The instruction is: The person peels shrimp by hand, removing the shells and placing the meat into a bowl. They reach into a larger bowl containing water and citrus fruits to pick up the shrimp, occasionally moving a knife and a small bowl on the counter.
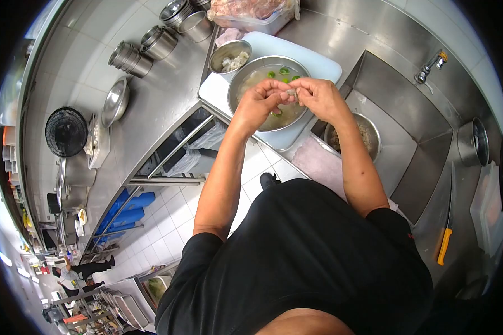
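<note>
Over a large metal bowl (244, 84) of cloudy liquid with several green pieces, my two hands meet. My left hand (262, 102) and my right hand (320, 99) pinch a small greyish piece (291, 92) between their fingertips; it looks like shellfish or shrimp, but is too small to tell. The bowl stands on a white cutting board (325, 65). Behind it to the left is a smaller metal bowl (224, 56) with pale pieces. Below my right wrist, a metal bowl (369, 134) with brownish bits sits in the sink, partly hidden by my forearm.
A sink (425, 106) with a tap (430, 68) lies right. A knife with a yellow handle (445, 246) rests on the right counter. A tub of raw meat (262, 21) stands at the back. Metal pots (131, 59) and a black basket (66, 132) are left. Two people (75, 272) stand far off.
</note>
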`<state>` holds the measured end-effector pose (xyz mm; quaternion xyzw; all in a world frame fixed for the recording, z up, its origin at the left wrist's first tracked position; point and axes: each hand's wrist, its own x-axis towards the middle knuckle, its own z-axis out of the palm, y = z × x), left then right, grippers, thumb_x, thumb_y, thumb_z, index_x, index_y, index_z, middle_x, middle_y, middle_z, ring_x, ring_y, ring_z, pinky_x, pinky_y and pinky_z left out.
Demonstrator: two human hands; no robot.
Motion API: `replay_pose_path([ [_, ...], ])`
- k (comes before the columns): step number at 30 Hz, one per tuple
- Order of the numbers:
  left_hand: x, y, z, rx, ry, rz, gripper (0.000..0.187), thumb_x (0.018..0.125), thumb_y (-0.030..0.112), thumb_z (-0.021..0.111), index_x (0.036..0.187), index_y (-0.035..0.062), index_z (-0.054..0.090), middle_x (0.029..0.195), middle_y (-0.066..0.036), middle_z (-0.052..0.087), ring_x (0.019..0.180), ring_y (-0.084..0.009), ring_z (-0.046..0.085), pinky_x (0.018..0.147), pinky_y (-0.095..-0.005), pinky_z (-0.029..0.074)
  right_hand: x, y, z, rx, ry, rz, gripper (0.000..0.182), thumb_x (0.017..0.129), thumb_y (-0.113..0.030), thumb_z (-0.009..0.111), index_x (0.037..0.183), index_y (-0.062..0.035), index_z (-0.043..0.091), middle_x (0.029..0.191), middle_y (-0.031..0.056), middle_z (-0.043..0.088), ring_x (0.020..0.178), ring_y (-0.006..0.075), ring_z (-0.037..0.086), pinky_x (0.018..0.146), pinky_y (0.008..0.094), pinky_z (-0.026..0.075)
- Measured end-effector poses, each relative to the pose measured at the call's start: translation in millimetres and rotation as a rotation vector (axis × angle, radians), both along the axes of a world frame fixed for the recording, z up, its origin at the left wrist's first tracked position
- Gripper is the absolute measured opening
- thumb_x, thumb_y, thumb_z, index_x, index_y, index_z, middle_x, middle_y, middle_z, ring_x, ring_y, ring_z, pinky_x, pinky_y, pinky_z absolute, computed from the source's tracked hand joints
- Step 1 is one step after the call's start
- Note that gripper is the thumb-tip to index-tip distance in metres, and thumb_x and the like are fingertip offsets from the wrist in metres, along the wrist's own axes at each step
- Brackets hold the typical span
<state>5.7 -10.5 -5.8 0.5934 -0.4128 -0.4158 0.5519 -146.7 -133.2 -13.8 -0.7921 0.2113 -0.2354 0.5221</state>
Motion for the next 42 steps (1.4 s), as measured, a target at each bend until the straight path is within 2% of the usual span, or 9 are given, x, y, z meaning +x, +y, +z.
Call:
replay_pose_path([
  [3, 2.7, -0.7, -9.1, -0.108, 0.257, -0.028, 0.021, 0.096, 0.012, 0.061, 0.114, 0.0036, 0.057, 0.099, -0.006, 0.069, 0.09, -0.0116, 0.066, 0.066, -0.0245, 0.052, 1.2, -0.1, 0.3, 0.103, -0.089, 0.012, 0.028, 0.093, -0.009, 0.051, 0.115, -0.0009, 0.067, 0.083, 0.0068, 0.069, 0.071, 0.0116, 0.06, 0.068, 0.026, 0.05],
  [8, -10.3, -4.0, -18.3, -0.267, 0.583, 0.076, 0.033, 0.097, 0.012, 0.059, 0.127, 0.0028, 0.051, 0.107, -0.01, 0.068, 0.091, -0.0134, 0.066, 0.069, -0.0221, 0.055, 8.2, -0.8, -11.3, -0.094, -0.252, 0.015, 0.024, 0.093, -0.014, 0.06, 0.113, -0.0026, 0.067, 0.091, 0.0066, 0.067, 0.084, 0.0134, 0.061, 0.074, 0.0278, 0.049],
  [14, -20.2, -2.5, -10.7, -0.106, 0.175, 0.09, 0.049, 0.098, 0.016, 0.058, 0.143, 0.0022, 0.045, 0.109, -0.007, 0.068, 0.09, -0.0103, 0.064, 0.071, -0.0233, 0.052, 17.6, -6.3, -16.7, -0.415, -0.206, -0.146, 0.018, 0.087, -0.018, 0.067, 0.096, -0.0028, 0.067, 0.087, 0.0105, 0.062, 0.084, 0.0268, 0.06, 0.076, 0.0364, 0.049],
  [20, -24.2, 0.7, 8.1, 0.085, -0.293, 0.227, 0.036, 0.093, 0.028, 0.066, 0.12, 0.0041, 0.067, 0.101, -0.002, 0.07, 0.091, -0.0085, 0.061, 0.074, -0.0254, 0.049, 18.2, -2.6, -11.8, -0.572, -0.116, -0.198, 0.015, 0.081, -0.016, 0.068, 0.082, -0.0019, 0.064, 0.084, 0.0131, 0.064, 0.085, 0.0337, 0.06, 0.075, 0.0445, 0.048],
  [26, -6.6, -1.3, -3.2, -0.024, 0.021, 0.262, 0.024, 0.092, 0.028, 0.069, 0.105, 0.0085, 0.07, 0.099, 0.001, 0.07, 0.091, -0.0077, 0.06, 0.076, -0.0249, 0.045, 17.0, 1.6, -6.3, -0.428, -0.147, -0.13, 0.015, 0.084, -0.017, 0.069, 0.085, -0.0015, 0.067, 0.08, 0.012, 0.062, 0.081, 0.0295, 0.06, 0.073, 0.0389, 0.048],
  [30, -5.0, -0.6, 0.5, -0.095, 0.404, 0.202, 0.024, 0.093, 0.027, 0.067, 0.111, 0.0111, 0.066, 0.108, 0.001, 0.067, 0.097, -0.0097, 0.059, 0.083, -0.0281, 0.044, 18.3, 3.5, -2.6, -0.364, -0.18, -0.03, 0.017, 0.087, -0.016, 0.068, 0.086, 0.0, 0.066, 0.081, 0.0114, 0.06, 0.079, 0.0265, 0.059, 0.073, 0.036, 0.047],
  [33, -3.0, -2.2, -0.7, -0.124, 0.592, 0.15, 0.023, 0.093, 0.028, 0.066, 0.11, 0.0121, 0.065, 0.109, 0.001, 0.066, 0.098, -0.0104, 0.059, 0.086, -0.0294, 0.044, 19.4, 1.3, -4.3, -0.419, -0.28, 0.033, 0.018, 0.086, -0.019, 0.066, 0.085, -0.0015, 0.063, 0.082, 0.0136, 0.06, 0.083, 0.0322, 0.059, 0.075, 0.0412, 0.048],
  [39, 8.1, -12.1, 5.2, -0.126, 0.502, 0.205, 0.021, 0.094, 0.028, 0.065, 0.107, 0.0127, 0.066, 0.106, 0.002, 0.065, 0.095, -0.0114, 0.057, 0.082, -0.0301, 0.043, -6.3, 7.4, 3.9, -0.364, -0.216, -0.042, 0.015, 0.088, -0.016, 0.065, 0.089, -0.001, 0.063, 0.083, 0.013, 0.061, 0.077, 0.0312, 0.059, 0.07, 0.04, 0.049],
  [42, 32.9, -18.3, 21.1, -0.141, 0.164, 0.338, 0.026, 0.092, 0.027, 0.067, 0.111, 0.0091, 0.067, 0.1, 0.003, 0.065, 0.084, -0.009, 0.056, 0.074, -0.0251, 0.043, -42.3, -0.2, -3.1, -0.301, -0.184, -0.131, 0.015, 0.088, -0.015, 0.065, 0.094, -0.0014, 0.065, 0.084, 0.0124, 0.062, 0.074, 0.0303, 0.06, 0.07, 0.039, 0.049],
])
